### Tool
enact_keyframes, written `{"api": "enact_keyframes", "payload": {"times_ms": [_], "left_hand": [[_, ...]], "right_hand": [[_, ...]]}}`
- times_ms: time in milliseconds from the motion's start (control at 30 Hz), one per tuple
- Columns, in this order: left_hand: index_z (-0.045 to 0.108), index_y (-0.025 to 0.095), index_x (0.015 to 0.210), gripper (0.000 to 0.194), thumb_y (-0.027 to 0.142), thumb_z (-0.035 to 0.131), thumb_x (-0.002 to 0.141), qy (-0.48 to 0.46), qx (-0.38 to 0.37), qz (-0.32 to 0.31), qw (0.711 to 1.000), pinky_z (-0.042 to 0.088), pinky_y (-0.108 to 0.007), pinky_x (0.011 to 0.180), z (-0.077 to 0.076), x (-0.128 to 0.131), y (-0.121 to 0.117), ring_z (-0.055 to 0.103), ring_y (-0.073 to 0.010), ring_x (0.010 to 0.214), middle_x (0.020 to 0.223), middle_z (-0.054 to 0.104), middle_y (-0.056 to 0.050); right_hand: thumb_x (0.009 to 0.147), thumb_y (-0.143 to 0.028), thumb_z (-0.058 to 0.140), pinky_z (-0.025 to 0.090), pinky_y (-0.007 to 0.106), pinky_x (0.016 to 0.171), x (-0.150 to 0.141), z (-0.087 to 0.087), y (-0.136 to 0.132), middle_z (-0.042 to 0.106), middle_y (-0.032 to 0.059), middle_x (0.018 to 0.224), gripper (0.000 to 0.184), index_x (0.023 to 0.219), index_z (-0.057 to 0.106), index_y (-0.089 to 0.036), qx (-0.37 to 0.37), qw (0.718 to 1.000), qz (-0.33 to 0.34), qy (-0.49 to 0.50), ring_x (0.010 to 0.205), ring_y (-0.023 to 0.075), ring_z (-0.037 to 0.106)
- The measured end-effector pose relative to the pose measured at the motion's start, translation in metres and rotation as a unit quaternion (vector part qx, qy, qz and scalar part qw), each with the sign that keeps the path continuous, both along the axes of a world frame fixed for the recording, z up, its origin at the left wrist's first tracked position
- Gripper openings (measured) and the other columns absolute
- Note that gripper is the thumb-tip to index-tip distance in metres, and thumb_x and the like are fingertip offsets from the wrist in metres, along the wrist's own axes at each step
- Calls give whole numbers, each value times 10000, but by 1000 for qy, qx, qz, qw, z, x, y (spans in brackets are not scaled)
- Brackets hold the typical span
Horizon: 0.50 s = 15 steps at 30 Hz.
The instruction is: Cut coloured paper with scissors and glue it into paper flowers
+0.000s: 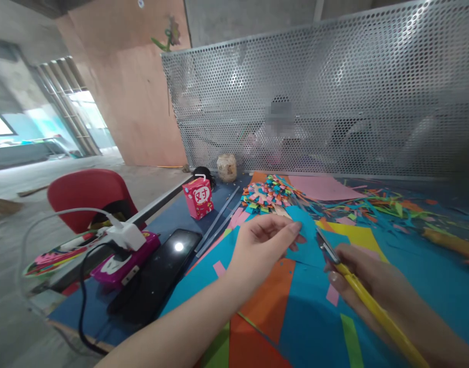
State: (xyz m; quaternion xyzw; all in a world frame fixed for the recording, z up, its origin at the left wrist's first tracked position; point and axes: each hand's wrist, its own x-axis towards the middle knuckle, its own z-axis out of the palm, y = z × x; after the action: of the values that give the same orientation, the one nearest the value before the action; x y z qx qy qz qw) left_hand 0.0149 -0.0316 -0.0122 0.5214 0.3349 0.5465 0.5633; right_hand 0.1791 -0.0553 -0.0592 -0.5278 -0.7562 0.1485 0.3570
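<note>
My left hand [263, 240] is closed, thumb and fingers pinching the edge of a small blue piece of paper [306, 236]. In my right hand [366, 278] is a yellow utility knife [366, 296], its metal tip pointing up and left. The tip is close to the right edge of the blue piece; whether they touch, I cannot tell. Below both hands lie overlapping sheets, among them a blue sheet [311, 317] and an orange sheet [270, 296]. Beyond my left hand sits a pile of many-coloured fringed paper [265, 194].
A black phone [161, 276], a purple power strip [127, 263] with a white charger [127, 235], and a red drink box [198, 198] stand at the left. Paper strips [391, 204] litter the right back. A perforated metal screen [326, 102] closes the far edge; a person is behind it.
</note>
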Motion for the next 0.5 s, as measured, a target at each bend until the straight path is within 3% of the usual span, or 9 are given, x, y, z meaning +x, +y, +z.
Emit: {"api": "enact_keyframes", "payload": {"times_ms": [200,367,500], "left_hand": [[491,160,647,162,274,557,742,-1,20,35,999,329,-168,405,-2,0,2,474,-56,465,552,522,30],[414,184,679,147,235,523,763,-21,50,22,998,369,-170,367,-3,-3,6,580,-123,543,535,486,43],[420,188,724,148,212,566,726,-19,49,46,998,342,-155,322,-2,-5,9,580,-126,493,500,496,55]], "right_hand": [[818,-392,388,279,223,357,-1,-1,3,336,-48,490,245,632,340,-242,13,1000,1,13,406,107,326],[790,-424,434,306,186,317,-4,4,1,317,-68,493,259,644,344,-230,-38,995,-9,92,381,79,339],[759,-427,483,334,168,318,-6,11,-1,287,-79,488,309,604,313,-221,-88,988,-3,123,389,61,309]]}}
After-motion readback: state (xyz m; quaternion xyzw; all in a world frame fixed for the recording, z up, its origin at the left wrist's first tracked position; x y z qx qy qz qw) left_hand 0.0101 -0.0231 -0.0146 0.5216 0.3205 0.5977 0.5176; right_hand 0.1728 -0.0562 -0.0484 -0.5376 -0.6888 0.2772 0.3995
